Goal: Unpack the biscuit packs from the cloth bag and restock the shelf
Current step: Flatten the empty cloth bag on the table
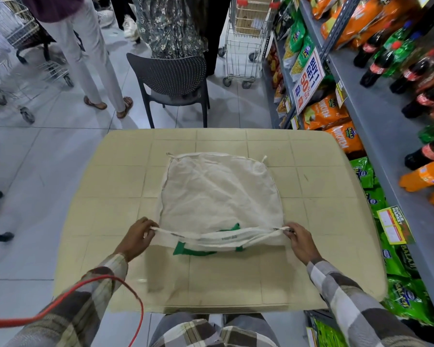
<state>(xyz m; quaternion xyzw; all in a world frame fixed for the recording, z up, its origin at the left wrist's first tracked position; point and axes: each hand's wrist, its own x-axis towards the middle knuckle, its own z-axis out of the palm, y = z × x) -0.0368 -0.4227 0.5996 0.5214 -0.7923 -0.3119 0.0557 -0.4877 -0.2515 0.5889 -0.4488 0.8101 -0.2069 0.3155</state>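
Note:
A white cloth bag [218,194] lies flat on the beige table [318,171], its mouth toward me. Green handles [193,250] show at the near edge. My left hand [135,237] pinches the left corner of the bag's near hem. My right hand [300,242] pinches the right corner, and the hem is stretched between them. No biscuit packs are visible on the table; the bag looks flat.
A grey shelf [376,116] runs along the right with snack bags and soft-drink bottles. A dark chair [173,86] stands beyond the table. People and shopping carts [243,41] fill the aisle behind. A red cable [90,289] crosses my left sleeve.

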